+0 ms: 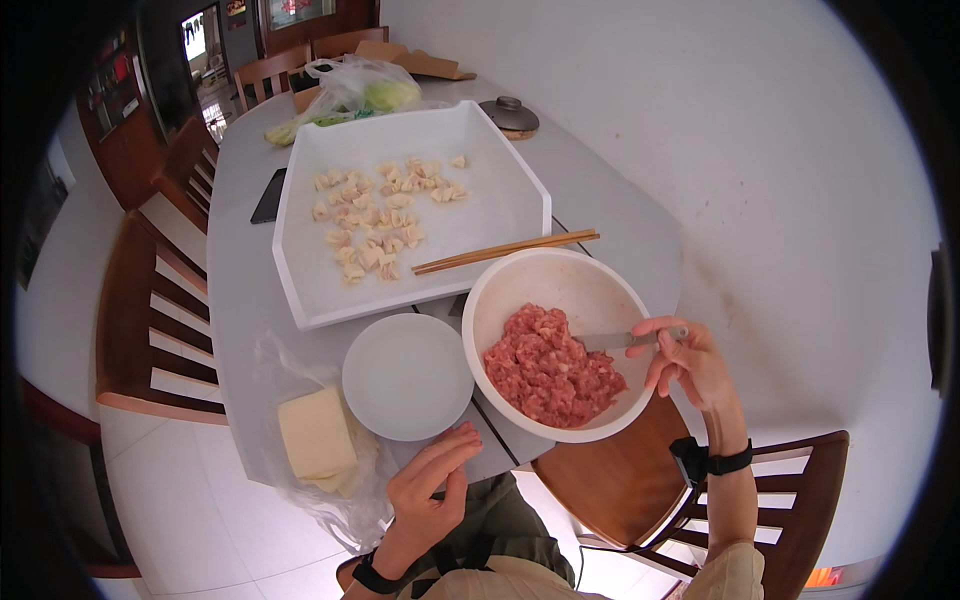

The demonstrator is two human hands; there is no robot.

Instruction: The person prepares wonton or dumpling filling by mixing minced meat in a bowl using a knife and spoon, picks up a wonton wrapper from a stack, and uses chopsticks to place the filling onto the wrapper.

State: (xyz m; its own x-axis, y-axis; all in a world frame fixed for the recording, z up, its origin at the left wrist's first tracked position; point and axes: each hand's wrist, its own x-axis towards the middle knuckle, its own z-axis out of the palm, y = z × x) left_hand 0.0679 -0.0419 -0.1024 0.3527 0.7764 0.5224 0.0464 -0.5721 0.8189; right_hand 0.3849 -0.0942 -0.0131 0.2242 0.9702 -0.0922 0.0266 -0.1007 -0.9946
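Note:
My right hand (pixel 686 358) grips the handle of a metal utensil (pixel 611 341), whose far end is in raw minced meat (pixel 551 367). The meat lies in a white bowl (pixel 495 281) at the table's near edge. Just below a pale round plate (pixel 409 377) is my left hand (pixel 435 480), its fingers extended and holding nothing. Left of the plate, square dough wrappers (pixel 316 433) lie stacked on a clear plastic bag (pixel 364 517). Wooden chopsticks (pixel 506 253) rest across the near right side of a white tray (pixel 510 176), where many folded dumplings (pixel 371 217) lie.
A dark pot lid (pixel 509 114), bagged green vegetables (pixel 390 95) and an opened cardboard box (pixel 416 60) are at the table's far end. A flat black object (pixel 269 196) lies left of the tray. Wooden chairs (pixel 154 322) flank the table; another (pixel 615 472) is at the near right.

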